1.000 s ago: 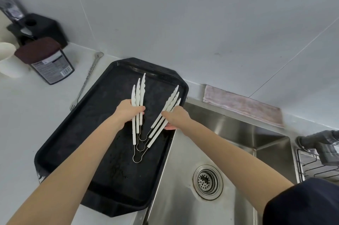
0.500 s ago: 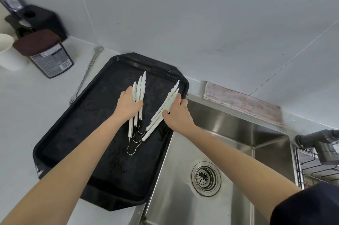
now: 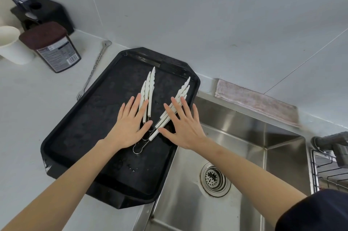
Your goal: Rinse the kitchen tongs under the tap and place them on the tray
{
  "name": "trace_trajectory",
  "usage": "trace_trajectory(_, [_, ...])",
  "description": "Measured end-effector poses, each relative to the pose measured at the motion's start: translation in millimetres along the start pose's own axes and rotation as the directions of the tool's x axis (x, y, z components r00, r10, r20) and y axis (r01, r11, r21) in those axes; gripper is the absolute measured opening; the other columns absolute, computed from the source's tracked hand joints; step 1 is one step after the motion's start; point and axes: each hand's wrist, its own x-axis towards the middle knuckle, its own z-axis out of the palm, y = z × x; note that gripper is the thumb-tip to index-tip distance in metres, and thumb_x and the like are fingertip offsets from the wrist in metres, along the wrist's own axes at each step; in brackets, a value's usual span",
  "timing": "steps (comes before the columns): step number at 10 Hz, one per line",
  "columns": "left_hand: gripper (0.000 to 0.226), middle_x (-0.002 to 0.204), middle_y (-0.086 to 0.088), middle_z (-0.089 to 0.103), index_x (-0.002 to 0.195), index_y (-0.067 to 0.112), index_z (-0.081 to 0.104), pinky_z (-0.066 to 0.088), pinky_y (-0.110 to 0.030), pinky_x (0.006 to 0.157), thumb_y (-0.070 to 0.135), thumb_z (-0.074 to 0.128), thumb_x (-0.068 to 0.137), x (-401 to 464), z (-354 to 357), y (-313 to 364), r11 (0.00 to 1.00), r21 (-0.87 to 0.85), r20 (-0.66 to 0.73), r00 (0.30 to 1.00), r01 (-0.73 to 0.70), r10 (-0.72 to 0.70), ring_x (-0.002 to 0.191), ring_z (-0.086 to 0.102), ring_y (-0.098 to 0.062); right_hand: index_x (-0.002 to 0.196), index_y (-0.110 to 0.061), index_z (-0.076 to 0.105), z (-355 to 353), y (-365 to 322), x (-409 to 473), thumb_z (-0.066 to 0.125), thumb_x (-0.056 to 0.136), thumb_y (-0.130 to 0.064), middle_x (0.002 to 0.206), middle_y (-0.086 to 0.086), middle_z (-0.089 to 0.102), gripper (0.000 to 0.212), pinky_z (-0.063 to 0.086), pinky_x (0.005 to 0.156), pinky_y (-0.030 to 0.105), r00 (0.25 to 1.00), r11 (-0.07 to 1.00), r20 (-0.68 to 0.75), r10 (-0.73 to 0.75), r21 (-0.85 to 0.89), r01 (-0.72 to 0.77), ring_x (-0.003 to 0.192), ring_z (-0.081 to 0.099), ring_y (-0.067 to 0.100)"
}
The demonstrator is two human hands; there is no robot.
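Head view: white tongs [image 3: 150, 95] lie fanned on the black tray [image 3: 79, 127], several pairs stacked, wire loop ends pointing toward the person, toothed tips toward the wall. Left hand [image 3: 130, 127] is flat and open above the left bundle, fingers [image 3: 131, 105] spread, gripping nothing. Right hand [image 3: 183, 127] is the same over the right bundle, fingers [image 3: 186, 110] spread, nothing pinched. Cannot tell whether the palms touch the tongs or hover just above. The tray sits on the white surface [image 3: 28, 98] with its right edge at the rim of the steel sink [image 3: 244, 146], apparently overhanging it a little.

Placement looks done, so the risks are in the let-go. Right bundle tips sit near the tray's right rim beside the sink; a sideways brush from the right hand could slide them over the rim into the basin. Wet plastic on wet tray, droplets visible, so the stack likely skids easily. A finger catching a wire loop while lifting could drag a pair along. Pressing on the overhanging tray edge might tip the tray. A metal fork [image 3: 94, 68] lies on the surface left of the tray, well apart from the hands; low risk.
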Motion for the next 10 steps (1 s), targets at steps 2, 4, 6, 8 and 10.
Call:
trace_trajectory(2, [0.104,0.159,-0.01,-0.009,0.148,0.015,-0.002,-0.008,-0.04,0.115,0.075,-0.022,0.066,17.6,5.8,8.8,1.0,0.003,-0.026,1.0,0.01,-0.01,0.147,-0.009,-0.028,0.15,-0.03,0.009,-7.7,22.7,12.7,0.016,0.076,-0.071,0.161,-0.002,-0.003,0.085,-0.006,0.118,0.05,0.999,1.0,0.041,-0.003,-0.003,0.003,0.147,-0.014,0.023])
trace_trajectory(4, [0.087,0.159,-0.012,-0.008,0.148,0.014,-0.002,-0.002,-0.045,0.117,0.059,-0.003,0.075,36.7,4.1,17.5,0.998,-0.006,-0.034,0.998,0.057,-0.057,0.147,-0.006,-0.03,0.15,-0.031,0.007,-14.0,44.8,20.7,0.034,0.089,-0.059,0.161,-0.003,-0.003,0.072,-0.005,0.118,0.049,0.996,0.994,0.065,-0.065,-0.083,0.071,0.147,-0.014,0.026])
trace_trajectory(6, [0.078,0.158,-0.01,-0.013,0.148,0.014,-0.007,-0.003,-0.046,0.118,0.057,0.006,0.085,41.9,-2.6,16.8,0.996,0.05,0.012,0.997,0.077,-0.078,0.147,-0.008,-0.03,0.15,-0.029,0.003,-17.0,44.5,22.0,0.038,0.089,-0.056,0.161,-0.003,-0.006,0.075,-0.007,0.118,0.048,0.997,0.996,0.058,-0.054,-0.064,0.058,0.147,-0.014,0.026])
trace_trajectory(8, [0.067,0.158,-0.01,-0.015,0.147,0.016,-0.012,-0.007,-0.045,0.117,0.044,0.022,0.097,43.9,-18.0,26.3,0.99,0.103,0.034,0.994,0.101,-0.105,0.146,-0.013,-0.029,0.15,-0.03,0.003,-29.7,44.7,18.6,0.038,0.09,-0.056,0.161,-0.003,-0.005,0.074,-0.008,0.118,0.047,1.0,1.0,0.018,0.01,-0.006,-0.01,0.148,-0.012,0.023])
trace_trajectory(10, [0.067,0.158,-0.01,-0.015,0.148,0.015,-0.011,-0.008,-0.047,0.116,0.045,0.021,0.097,44.3,-37.0,50.0,0.989,0.131,-0.036,0.997,0.071,-0.066,0.145,-0.014,-0.031,0.15,-0.029,0.002,-57.8,45.3,1.6,0.036,0.091,-0.055,0.161,-0.003,-0.004,0.073,-0.009,0.118,0.049,0.997,0.998,-0.05,0.057,-0.031,-0.058,0.148,-0.012,0.023])
